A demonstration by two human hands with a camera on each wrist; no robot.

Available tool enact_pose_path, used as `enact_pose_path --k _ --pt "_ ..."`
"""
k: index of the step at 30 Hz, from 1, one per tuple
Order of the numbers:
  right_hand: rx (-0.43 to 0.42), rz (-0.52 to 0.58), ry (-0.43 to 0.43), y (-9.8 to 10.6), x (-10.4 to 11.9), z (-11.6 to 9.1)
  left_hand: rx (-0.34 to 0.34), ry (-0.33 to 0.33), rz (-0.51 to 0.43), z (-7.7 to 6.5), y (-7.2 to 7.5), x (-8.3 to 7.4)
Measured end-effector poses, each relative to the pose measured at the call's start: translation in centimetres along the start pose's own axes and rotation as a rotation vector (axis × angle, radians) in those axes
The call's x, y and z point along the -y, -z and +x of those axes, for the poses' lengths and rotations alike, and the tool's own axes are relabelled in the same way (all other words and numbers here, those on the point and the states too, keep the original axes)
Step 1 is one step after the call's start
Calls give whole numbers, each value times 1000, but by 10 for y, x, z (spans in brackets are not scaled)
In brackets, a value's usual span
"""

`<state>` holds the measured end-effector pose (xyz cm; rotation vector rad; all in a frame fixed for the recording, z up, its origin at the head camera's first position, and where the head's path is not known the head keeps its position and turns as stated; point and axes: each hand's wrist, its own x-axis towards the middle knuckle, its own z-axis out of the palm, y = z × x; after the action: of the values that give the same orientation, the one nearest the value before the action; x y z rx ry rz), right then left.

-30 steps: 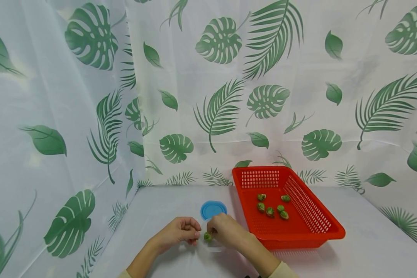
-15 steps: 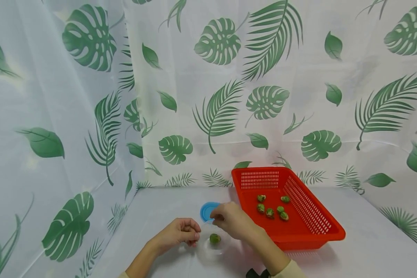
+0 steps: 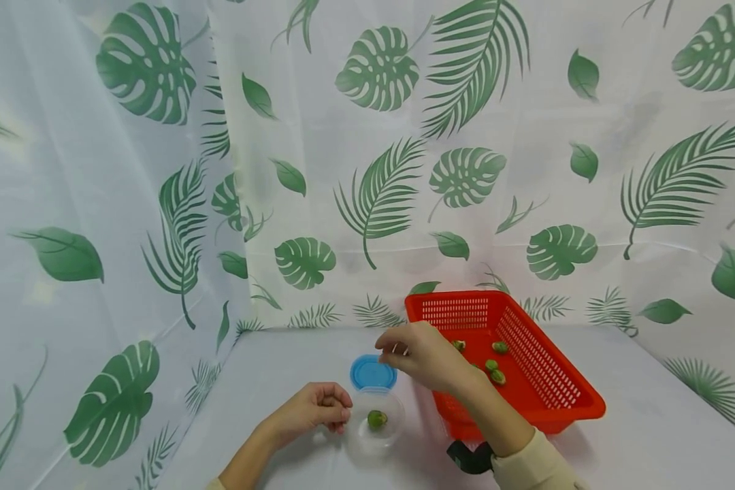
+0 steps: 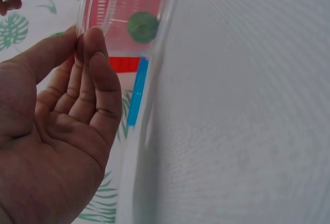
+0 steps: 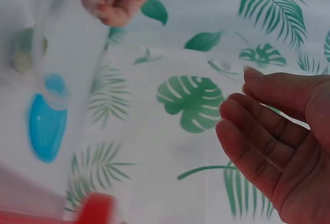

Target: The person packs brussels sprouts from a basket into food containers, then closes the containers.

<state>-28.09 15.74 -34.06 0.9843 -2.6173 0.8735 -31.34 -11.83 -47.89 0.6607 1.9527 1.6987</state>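
Note:
A clear round plastic container (image 3: 398, 425) with a blue lid (image 3: 373, 373) flipped back on its far side stands on the table. One Brussels sprout (image 3: 376, 419) lies inside it, also seen through the clear wall as a green ball (image 4: 143, 27) in the left wrist view. My left hand (image 3: 318, 410) pinches the container's rim between thumb and fingertips. Above the lid and the basket's left wall hangs my right hand (image 3: 425, 354). Its fingers are loosely bent with nothing between them, as the right hand (image 5: 278, 141) shows in its own wrist view.
A red perforated basket (image 3: 545, 408) stands right of the container, holding several Brussels sprouts (image 3: 497, 376), some hidden behind my right arm. A black device (image 3: 470, 457) sits at my right wrist. Leaf-patterned sheets (image 3: 318, 170) hang behind and at the left.
My right hand has moved up from the container towards the basket, uncovering the sprout lying in the container and the blue lid. The left hand stays at the rim.

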Motion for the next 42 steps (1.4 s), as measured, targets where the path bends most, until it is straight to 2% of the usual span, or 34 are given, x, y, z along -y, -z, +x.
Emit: enact_pose_path --k 9,15,23,42 --pt "-49 -15 -38 31 6 4 -5 14 -12 0 0 1" --pt "-82 -28 -79 44 -3 5 -5 10 -19 -1 -1 3" --pt "-122 -75 -87 60 -20 6 -5 14 -17 0 -2 3" --pt "-152 -78 -156 73 -61 15 -15 18 -22 -1 0 5"
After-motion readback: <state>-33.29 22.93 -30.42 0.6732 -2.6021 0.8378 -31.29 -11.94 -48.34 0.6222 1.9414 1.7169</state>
